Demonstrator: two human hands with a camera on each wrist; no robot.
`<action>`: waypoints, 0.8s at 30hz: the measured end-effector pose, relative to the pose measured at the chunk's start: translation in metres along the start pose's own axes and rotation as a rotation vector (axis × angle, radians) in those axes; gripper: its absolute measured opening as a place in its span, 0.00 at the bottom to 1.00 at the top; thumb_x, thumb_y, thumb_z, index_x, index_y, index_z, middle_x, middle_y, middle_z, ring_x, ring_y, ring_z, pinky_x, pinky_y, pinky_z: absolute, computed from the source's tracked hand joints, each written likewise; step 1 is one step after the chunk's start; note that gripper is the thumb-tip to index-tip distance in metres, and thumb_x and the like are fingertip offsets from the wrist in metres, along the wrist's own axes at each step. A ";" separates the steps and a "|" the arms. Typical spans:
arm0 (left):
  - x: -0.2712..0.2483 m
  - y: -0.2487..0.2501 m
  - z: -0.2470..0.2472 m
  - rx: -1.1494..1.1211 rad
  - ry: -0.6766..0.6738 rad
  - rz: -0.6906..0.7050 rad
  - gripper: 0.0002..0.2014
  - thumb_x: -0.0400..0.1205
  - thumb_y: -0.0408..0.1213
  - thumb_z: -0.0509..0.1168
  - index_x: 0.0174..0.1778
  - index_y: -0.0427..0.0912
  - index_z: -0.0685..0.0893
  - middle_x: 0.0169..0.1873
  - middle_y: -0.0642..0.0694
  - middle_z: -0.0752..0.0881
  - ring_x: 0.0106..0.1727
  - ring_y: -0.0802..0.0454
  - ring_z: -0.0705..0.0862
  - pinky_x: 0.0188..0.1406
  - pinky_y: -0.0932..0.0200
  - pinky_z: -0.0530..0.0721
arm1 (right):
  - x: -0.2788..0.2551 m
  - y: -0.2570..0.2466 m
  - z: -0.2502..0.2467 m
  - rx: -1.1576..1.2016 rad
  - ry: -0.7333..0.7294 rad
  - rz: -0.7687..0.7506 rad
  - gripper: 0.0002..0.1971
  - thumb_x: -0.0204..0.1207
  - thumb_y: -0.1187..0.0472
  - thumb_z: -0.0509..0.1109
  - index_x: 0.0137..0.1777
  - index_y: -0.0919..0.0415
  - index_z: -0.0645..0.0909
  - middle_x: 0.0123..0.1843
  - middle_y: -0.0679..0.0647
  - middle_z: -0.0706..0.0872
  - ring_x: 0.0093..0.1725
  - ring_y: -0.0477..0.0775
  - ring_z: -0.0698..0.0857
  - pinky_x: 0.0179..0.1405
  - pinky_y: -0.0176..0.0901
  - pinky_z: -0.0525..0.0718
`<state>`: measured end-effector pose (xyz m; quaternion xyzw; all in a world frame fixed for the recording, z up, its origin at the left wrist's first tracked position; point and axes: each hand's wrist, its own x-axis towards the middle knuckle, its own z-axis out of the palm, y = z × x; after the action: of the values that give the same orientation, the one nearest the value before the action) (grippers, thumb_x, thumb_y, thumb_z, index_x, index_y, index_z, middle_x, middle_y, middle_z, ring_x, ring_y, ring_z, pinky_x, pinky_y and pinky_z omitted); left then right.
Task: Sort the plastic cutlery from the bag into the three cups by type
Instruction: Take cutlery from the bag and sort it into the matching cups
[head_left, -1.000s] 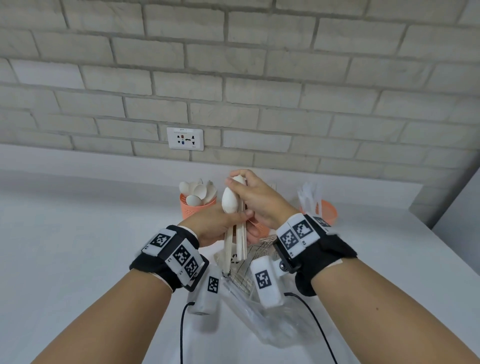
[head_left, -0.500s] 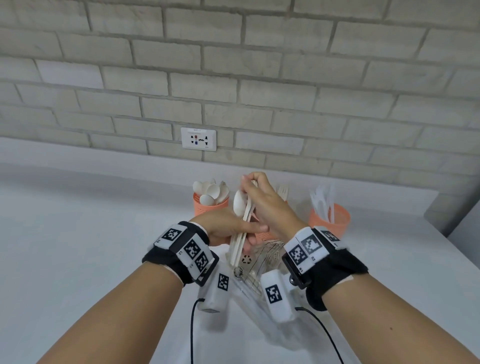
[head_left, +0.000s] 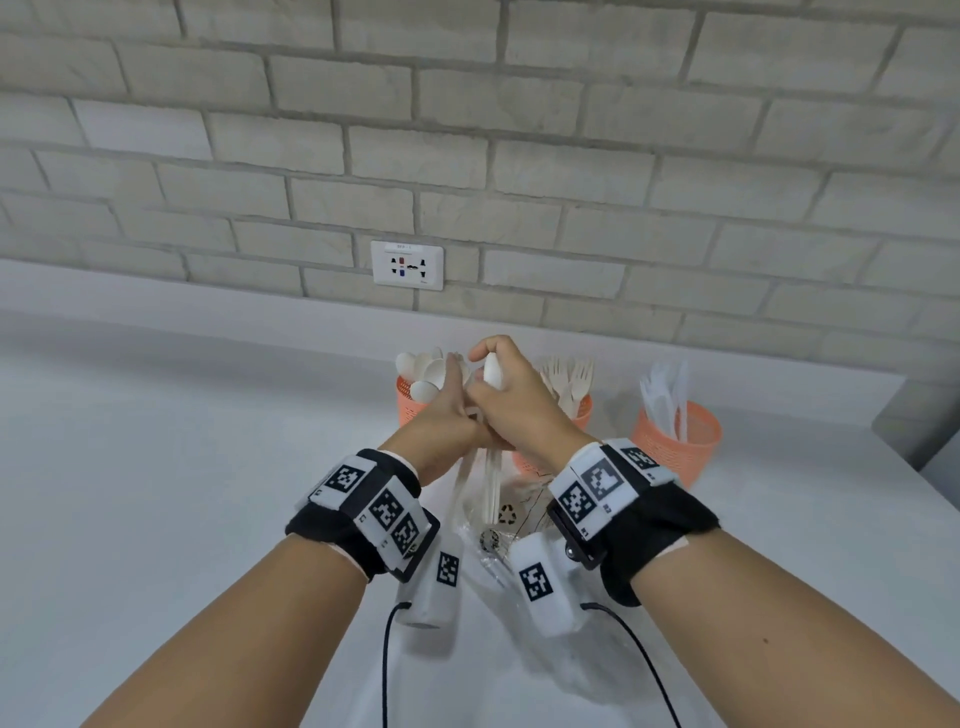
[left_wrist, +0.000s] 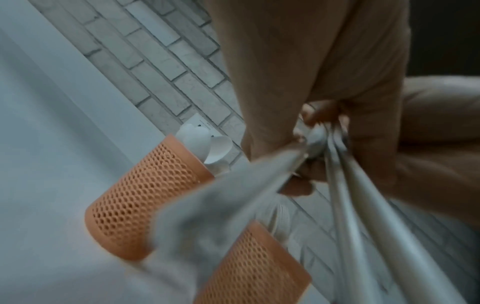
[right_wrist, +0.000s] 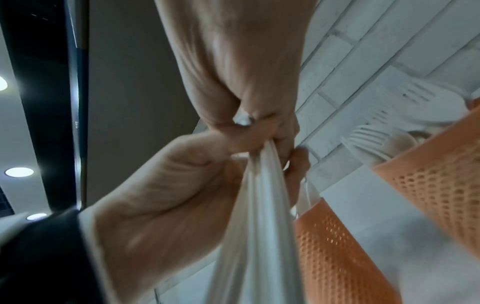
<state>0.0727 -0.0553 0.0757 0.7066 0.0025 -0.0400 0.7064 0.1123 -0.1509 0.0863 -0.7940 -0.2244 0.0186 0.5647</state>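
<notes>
Middle cup (head_left: 527, 462) largely hidden behind hands.

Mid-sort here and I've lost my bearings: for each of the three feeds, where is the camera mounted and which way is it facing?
Head: worn on the head, looking forward and down at the white table and brick wall; both forearms, left hand and right hand show.
Left wrist: looks along the left hand at the cutlery bundle; the spoon cup lies beyond.
Right wrist: looks up along the right hand; the left hand also shows.
Shared: both wrist views show the bundle and orange mesh cups.
</notes>
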 end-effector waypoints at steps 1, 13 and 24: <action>0.001 0.002 -0.006 -0.006 -0.017 0.015 0.53 0.74 0.14 0.64 0.82 0.49 0.35 0.68 0.40 0.75 0.66 0.46 0.80 0.63 0.52 0.81 | 0.006 -0.001 -0.003 -0.010 0.014 0.001 0.10 0.77 0.66 0.61 0.54 0.51 0.70 0.52 0.60 0.77 0.37 0.49 0.77 0.31 0.36 0.72; 0.051 -0.022 -0.087 0.466 0.216 -0.102 0.68 0.60 0.44 0.83 0.82 0.48 0.36 0.82 0.43 0.52 0.82 0.46 0.55 0.79 0.45 0.59 | 0.086 -0.022 0.005 -0.278 0.176 -0.454 0.18 0.69 0.79 0.59 0.60 0.72 0.73 0.54 0.57 0.68 0.51 0.50 0.71 0.41 0.21 0.67; 0.069 -0.040 -0.079 0.362 0.256 -0.044 0.69 0.55 0.45 0.82 0.82 0.53 0.38 0.76 0.40 0.68 0.72 0.46 0.74 0.73 0.45 0.73 | 0.112 0.009 0.046 -0.020 0.166 -0.352 0.13 0.70 0.78 0.60 0.54 0.70 0.74 0.51 0.57 0.70 0.43 0.37 0.71 0.44 0.18 0.70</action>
<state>0.1434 0.0199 0.0318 0.8211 0.1002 0.0348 0.5608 0.2030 -0.0704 0.0864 -0.7467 -0.3126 -0.1484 0.5681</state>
